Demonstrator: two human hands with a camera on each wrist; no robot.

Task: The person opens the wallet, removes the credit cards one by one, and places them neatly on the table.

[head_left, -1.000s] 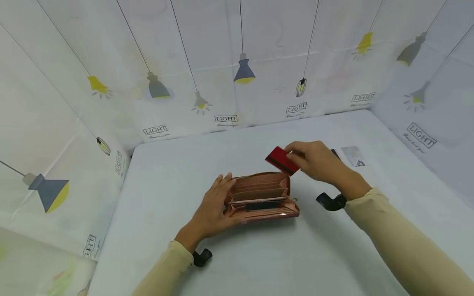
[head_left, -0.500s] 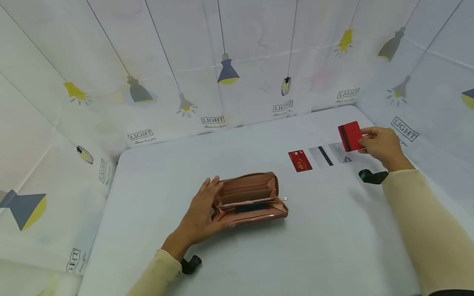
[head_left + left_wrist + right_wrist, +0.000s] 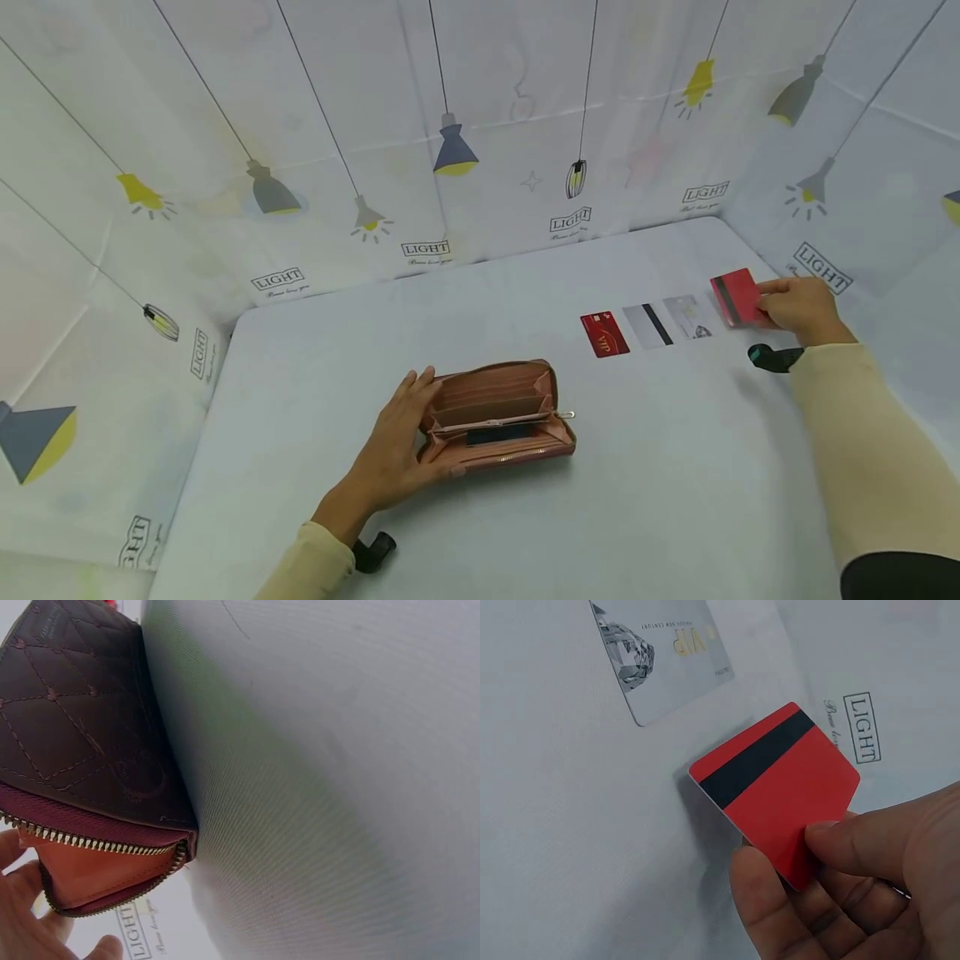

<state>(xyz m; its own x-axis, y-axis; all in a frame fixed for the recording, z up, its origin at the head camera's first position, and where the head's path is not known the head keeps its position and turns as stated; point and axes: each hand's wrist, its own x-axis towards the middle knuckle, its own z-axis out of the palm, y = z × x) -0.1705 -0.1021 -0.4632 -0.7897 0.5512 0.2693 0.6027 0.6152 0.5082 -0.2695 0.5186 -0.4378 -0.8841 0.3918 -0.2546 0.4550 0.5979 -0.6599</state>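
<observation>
A brown zip-around wallet [image 3: 495,408] lies unzipped on the white table, its pleated pockets gaping, a dark flat insert [image 3: 501,434] in the front pocket. My left hand [image 3: 393,442] holds the wallet's left end, fingers on the back flap and thumb along the front. The left wrist view shows its quilted outside and brass zip teeth [image 3: 97,844]. At the table's right, my right hand [image 3: 806,308] pinches a red card [image 3: 780,787] with a black stripe, thumb on top. This card is tilted close over the table, right of a silver VIP card [image 3: 688,317].
Left of the silver card lie a grey card [image 3: 648,326] with a black stripe and a red VIP card [image 3: 605,334], all in a row. A curtain [image 3: 510,100] printed with lamps stands behind the white table [image 3: 360,333].
My right hand has carried the red card from beside the wallet to the right end of the card row, then lowered it. The left hand stays on the wallet while the head view shifts.
</observation>
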